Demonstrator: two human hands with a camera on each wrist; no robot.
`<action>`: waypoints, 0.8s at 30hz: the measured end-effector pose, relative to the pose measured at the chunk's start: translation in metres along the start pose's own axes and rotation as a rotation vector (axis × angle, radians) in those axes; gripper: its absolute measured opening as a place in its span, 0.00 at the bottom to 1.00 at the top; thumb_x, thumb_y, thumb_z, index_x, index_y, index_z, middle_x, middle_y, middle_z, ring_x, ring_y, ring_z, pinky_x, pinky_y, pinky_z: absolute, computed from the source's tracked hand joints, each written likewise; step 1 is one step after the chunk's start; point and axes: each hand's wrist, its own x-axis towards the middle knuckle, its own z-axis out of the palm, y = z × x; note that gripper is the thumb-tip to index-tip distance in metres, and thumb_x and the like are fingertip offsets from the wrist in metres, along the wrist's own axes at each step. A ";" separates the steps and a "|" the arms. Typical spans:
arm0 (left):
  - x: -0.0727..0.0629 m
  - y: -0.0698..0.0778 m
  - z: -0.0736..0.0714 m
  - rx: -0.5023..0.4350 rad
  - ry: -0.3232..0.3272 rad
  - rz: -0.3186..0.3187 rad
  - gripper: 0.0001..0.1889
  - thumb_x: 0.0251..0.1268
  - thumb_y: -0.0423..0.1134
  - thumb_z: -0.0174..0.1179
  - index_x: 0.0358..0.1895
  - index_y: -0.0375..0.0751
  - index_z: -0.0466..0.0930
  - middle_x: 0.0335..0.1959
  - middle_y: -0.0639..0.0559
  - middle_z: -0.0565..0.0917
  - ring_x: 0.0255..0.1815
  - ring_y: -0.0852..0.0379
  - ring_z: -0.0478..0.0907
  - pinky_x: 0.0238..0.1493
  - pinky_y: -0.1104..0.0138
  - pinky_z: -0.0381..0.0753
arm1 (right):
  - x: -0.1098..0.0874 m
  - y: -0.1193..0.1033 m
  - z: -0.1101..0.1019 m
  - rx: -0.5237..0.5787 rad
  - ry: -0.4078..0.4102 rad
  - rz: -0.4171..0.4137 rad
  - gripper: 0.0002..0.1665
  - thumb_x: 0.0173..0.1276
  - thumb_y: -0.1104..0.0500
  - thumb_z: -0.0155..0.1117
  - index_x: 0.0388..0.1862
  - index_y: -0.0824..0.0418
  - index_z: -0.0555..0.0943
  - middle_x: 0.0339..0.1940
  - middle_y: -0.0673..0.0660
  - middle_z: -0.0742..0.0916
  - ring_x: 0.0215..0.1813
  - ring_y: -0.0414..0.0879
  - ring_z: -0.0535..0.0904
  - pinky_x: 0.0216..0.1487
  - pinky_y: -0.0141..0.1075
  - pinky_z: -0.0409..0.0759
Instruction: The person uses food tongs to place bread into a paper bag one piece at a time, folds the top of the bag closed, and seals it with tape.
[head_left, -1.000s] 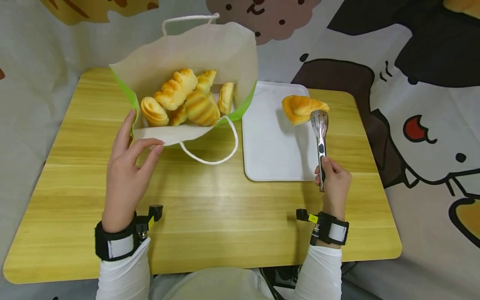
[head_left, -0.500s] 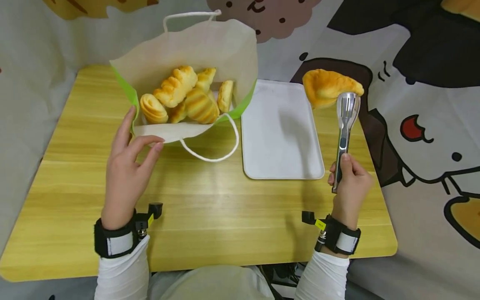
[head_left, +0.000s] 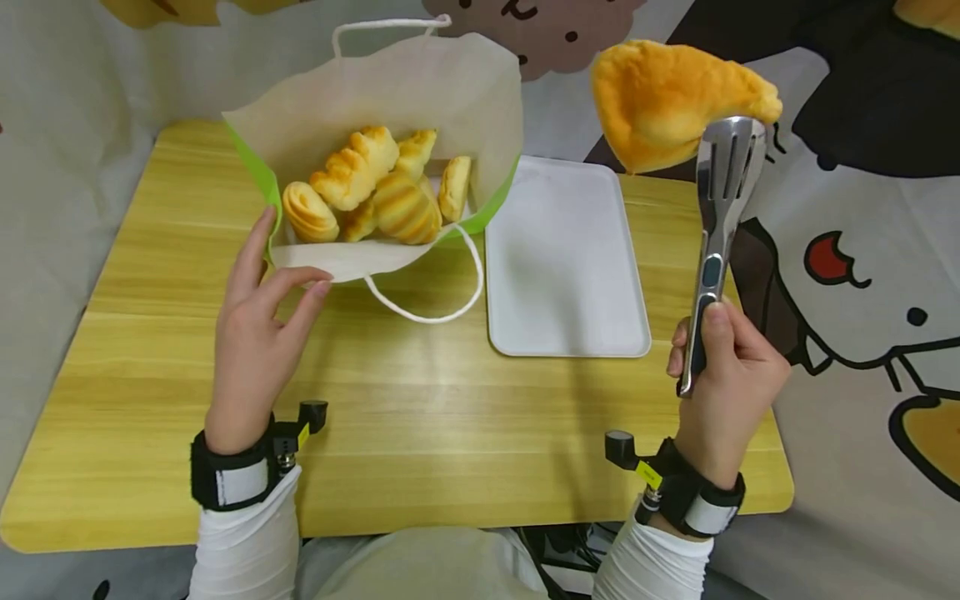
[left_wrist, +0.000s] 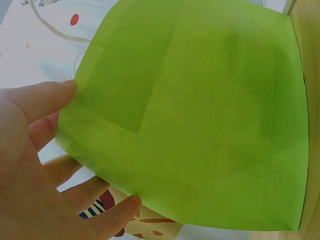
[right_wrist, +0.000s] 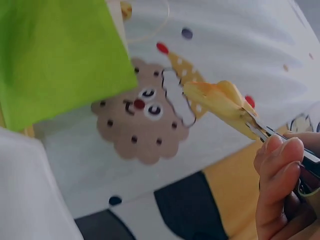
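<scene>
In the head view my right hand (head_left: pixel 731 379) grips a pair of metal tongs (head_left: pixel 720 217), whose tips pinch a golden bread piece (head_left: pixel 663 104) in the air, above the far right part of the table. The right wrist view shows that same bread (right_wrist: pixel 222 102) clamped by one end. At the left, my left hand (head_left: pixel 255 333) pinches the front rim of a green paper bag (head_left: pixel 258 171) between thumb and finger. The left wrist view has the thumb on the edge of the bag's green side (left_wrist: pixel 190 115). Several breads (head_left: pixel 375 192) lie inside the bag.
A white tray (head_left: pixel 566 258) lies on the wooden table (head_left: pixel 450 433), to the right of the bag. One white cord handle (head_left: pixel 435 317) hangs over the bag's front and another (head_left: pixel 386 25) stands at its back. A cartoon-printed cloth (head_left: pixel 847 292) surrounds the table.
My right hand has moved right, and the tongs have lifted the bread from just above the tray, up and away to the right. The left hand stays on the bag's rim.
</scene>
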 end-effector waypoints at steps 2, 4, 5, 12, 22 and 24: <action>0.000 0.000 0.000 0.003 -0.001 0.000 0.05 0.64 0.32 0.67 0.39 0.34 0.87 0.79 0.50 0.61 0.80 0.47 0.56 0.78 0.50 0.57 | -0.004 -0.005 0.006 -0.003 -0.027 -0.005 0.22 0.68 0.64 0.68 0.44 0.88 0.78 0.17 0.63 0.80 0.11 0.47 0.70 0.12 0.28 0.71; 0.000 0.000 -0.001 0.005 -0.003 0.001 0.05 0.64 0.33 0.67 0.39 0.34 0.87 0.79 0.50 0.61 0.80 0.47 0.56 0.78 0.50 0.57 | -0.007 -0.009 0.012 0.019 -0.048 0.000 0.21 0.68 0.66 0.67 0.45 0.88 0.78 0.18 0.63 0.80 0.11 0.47 0.70 0.12 0.28 0.71; 0.000 -0.001 -0.001 0.005 -0.003 0.001 0.05 0.64 0.33 0.67 0.39 0.34 0.87 0.79 0.50 0.61 0.80 0.47 0.56 0.78 0.50 0.57 | -0.008 -0.011 0.015 0.032 -0.060 0.003 0.20 0.68 0.67 0.67 0.45 0.88 0.78 0.18 0.63 0.80 0.11 0.47 0.70 0.12 0.28 0.71; 0.000 -0.003 -0.002 0.000 0.002 0.010 0.04 0.63 0.32 0.67 0.39 0.34 0.87 0.79 0.49 0.61 0.80 0.47 0.56 0.78 0.49 0.57 | -0.021 -0.013 0.035 0.038 -0.197 0.021 0.15 0.69 0.72 0.62 0.50 0.85 0.79 0.18 0.61 0.83 0.11 0.45 0.70 0.11 0.29 0.67; 0.000 -0.005 -0.001 -0.003 0.004 0.029 0.04 0.63 0.31 0.68 0.38 0.35 0.87 0.79 0.49 0.61 0.80 0.46 0.56 0.78 0.49 0.57 | -0.031 -0.006 0.060 -0.178 -0.345 0.086 0.14 0.72 0.61 0.64 0.46 0.74 0.84 0.19 0.57 0.82 0.13 0.46 0.70 0.11 0.32 0.62; -0.001 -0.005 -0.002 -0.001 0.004 0.033 0.04 0.63 0.31 0.67 0.38 0.34 0.87 0.79 0.49 0.61 0.80 0.46 0.56 0.78 0.49 0.57 | -0.030 -0.004 0.064 -0.210 -0.379 0.104 0.15 0.73 0.59 0.64 0.45 0.72 0.85 0.19 0.57 0.81 0.13 0.47 0.70 0.11 0.33 0.62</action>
